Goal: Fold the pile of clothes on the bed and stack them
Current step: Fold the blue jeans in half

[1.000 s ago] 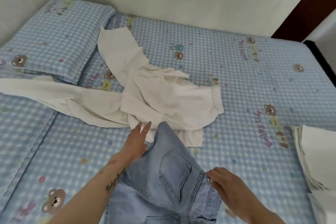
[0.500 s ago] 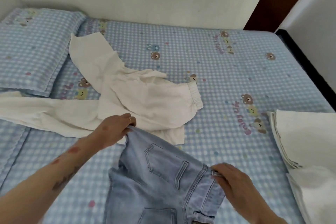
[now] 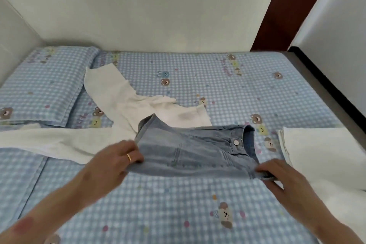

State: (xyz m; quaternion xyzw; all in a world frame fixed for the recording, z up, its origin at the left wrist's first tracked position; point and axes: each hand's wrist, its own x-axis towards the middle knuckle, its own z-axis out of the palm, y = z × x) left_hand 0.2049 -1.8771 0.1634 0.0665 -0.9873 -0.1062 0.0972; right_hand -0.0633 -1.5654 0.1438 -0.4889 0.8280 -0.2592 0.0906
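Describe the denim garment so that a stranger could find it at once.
Start at the blue checked bed. Near its middle, both hands hold up the denim garment. It is the only blue denim piece, with a metal button; the clothes beside it are white.

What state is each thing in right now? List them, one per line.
Denim garment: folded over, button fastened, gripped at both near corners, lifted off the sheet there.
Left hand: pinches the denim's left corner.
Right hand: pinches the denim's right corner.
White trousers: unfolded, crumpled, partly under the denim.
White folded stack: folded, lying at the right.
Pillow: flat at the bed's head.
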